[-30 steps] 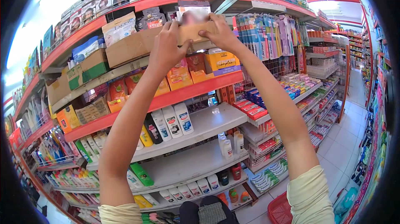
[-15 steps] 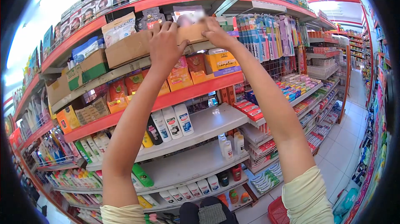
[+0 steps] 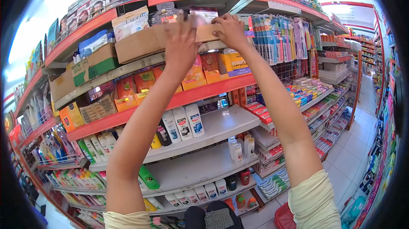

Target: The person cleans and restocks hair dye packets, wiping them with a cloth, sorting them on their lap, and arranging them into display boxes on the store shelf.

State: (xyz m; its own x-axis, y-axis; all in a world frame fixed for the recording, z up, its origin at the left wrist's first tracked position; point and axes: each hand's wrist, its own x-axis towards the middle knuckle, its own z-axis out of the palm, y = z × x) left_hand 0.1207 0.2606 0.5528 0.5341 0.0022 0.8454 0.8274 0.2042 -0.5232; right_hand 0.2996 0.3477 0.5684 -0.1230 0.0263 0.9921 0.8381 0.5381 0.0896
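cardboard [image 3: 206, 33] in right grip [image 3: 232, 31], pouch [image 3: 205, 12] behind

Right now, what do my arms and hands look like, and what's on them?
Both hands are bare, without gloves. Your left hand and right hand have no watch or bracelet at the wrist. Pale yellow fabric sleeves, the left one and the right one, wrinkle into folds and leave both forearms uncovered.

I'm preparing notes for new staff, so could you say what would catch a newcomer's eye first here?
Two raised hands, left and right, at a cardboard box on the upper shelf. Next, the bright toothbrushes hanging to their right, and the red basket on the floor.
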